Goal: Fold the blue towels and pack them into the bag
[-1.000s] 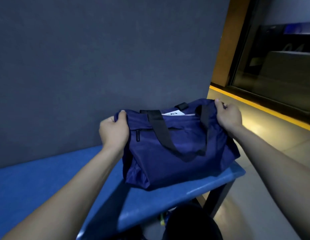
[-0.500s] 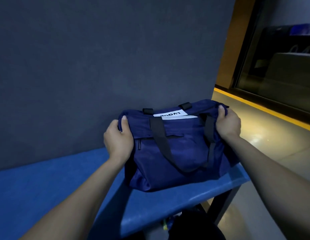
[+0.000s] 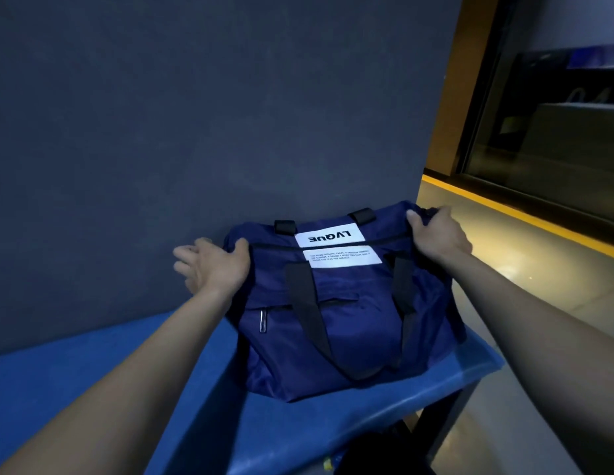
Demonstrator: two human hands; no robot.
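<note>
a person's left hand (image 3: 213, 265) rests with spread, blurred fingers on the left end of a navy bag (image 3: 336, 313), thumb on the fabric, gripping nothing firmly. the bag sits on a blue surface (image 3: 93, 378) against a dark wall (image 3: 195, 114). its white label (image 3: 329, 237) reads "lvque" upside down; the smaller label (image 3: 341, 257) below carries print too fine to read. no towels are visible. the right hand (image 3: 439, 234) grips the bag's right end, fingers curled into the cloth.
</note>
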